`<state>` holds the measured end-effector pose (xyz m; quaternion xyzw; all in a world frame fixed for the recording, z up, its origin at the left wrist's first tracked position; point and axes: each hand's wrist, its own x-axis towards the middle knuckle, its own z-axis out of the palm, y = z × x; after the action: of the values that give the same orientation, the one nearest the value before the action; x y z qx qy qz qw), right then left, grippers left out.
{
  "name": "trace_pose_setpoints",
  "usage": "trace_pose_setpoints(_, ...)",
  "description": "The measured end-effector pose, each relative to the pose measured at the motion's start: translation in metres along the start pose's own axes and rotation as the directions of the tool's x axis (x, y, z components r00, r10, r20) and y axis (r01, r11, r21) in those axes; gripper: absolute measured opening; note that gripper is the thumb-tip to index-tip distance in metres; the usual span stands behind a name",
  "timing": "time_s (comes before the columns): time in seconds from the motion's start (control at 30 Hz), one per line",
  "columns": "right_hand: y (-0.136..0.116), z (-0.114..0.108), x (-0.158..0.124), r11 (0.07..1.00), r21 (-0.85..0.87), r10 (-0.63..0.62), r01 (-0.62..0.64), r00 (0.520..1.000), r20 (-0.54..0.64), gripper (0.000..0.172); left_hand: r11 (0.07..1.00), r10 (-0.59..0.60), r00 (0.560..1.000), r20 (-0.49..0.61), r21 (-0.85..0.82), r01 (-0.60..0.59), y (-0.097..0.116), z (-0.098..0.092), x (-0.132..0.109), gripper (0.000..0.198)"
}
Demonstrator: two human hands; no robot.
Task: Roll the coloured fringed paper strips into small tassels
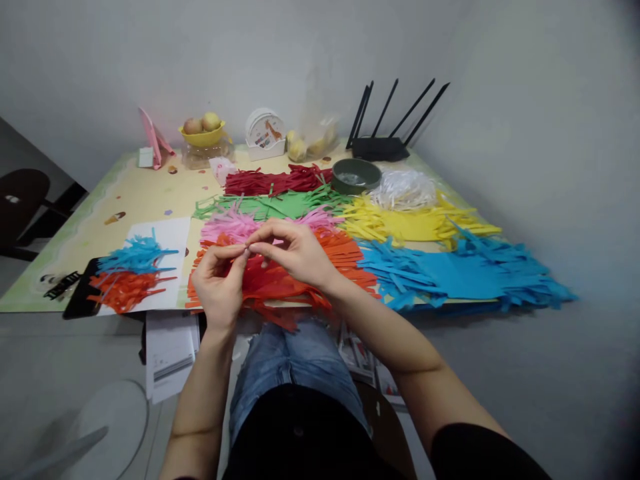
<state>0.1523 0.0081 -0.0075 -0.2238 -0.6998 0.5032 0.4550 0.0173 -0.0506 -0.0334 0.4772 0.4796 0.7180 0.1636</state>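
Note:
My left hand (220, 283) and my right hand (294, 250) meet fingertip to fingertip above the near edge of the table. Both are pinched closed, and whatever lies between the tips is too small to make out. Under them lies red fringed paper (280, 283) over orange fringed paper (340, 257). Behind it come bands of pink fringed paper (225, 225), green fringed paper (265, 207) and dark red fringed paper (280, 181). To the right are yellow fringed paper (420, 225) and blue fringed paper (465, 275).
At left, small blue tassels (133, 257) and orange tassels (125, 290) rest on a white sheet (175, 243). A dark bowl (356, 177), white strands (405, 189) and a black router (380, 148) stand back right. A yellow fruit bowl (203, 137) is near the wall.

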Motion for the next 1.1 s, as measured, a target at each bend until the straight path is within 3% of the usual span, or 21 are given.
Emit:
trace_pose_setpoints(0.13,-0.005,-0.007,0.001,0.999,0.015,0.042,-0.043,0.996,0.082,0.027,1.000,-0.025,0.999,0.037,0.015,0.025,-0.001,-0.003,-0.004,0.009)
trace_pose_setpoints(0.47,0.001,0.002,-0.005,0.974,-0.222,-0.049,0.044,0.999,-0.016,0.015,0.999,-0.034,0.998,0.054,-0.027,0.036,-0.002,-0.005,-0.008,0.005)
trace_pose_setpoints(0.63,0.001,0.003,-0.005,0.964,-0.260,-0.068,0.060,0.997,-0.020,0.013,0.996,-0.031,0.988,0.153,-0.074,0.043,-0.002,-0.009,-0.005,0.010)
trace_pose_setpoints(0.8,-0.008,0.005,-0.005,0.937,-0.338,-0.085,0.085,0.996,0.014,0.014,0.982,-0.086,0.966,0.243,-0.144,0.124,-0.005,-0.016,-0.002,0.013)
trace_pose_setpoints(0.93,-0.013,0.005,-0.004,0.913,-0.387,-0.118,0.129,0.992,0.052,0.014,0.968,-0.152,0.968,0.200,-0.168,0.187,-0.007,-0.016,-0.003,0.018)
trace_pose_setpoints(1.1,-0.011,0.007,-0.001,0.876,-0.446,-0.156,0.185,0.983,0.102,0.015,0.970,-0.135,0.979,0.151,-0.183,0.161,-0.007,-0.013,-0.004,0.014)
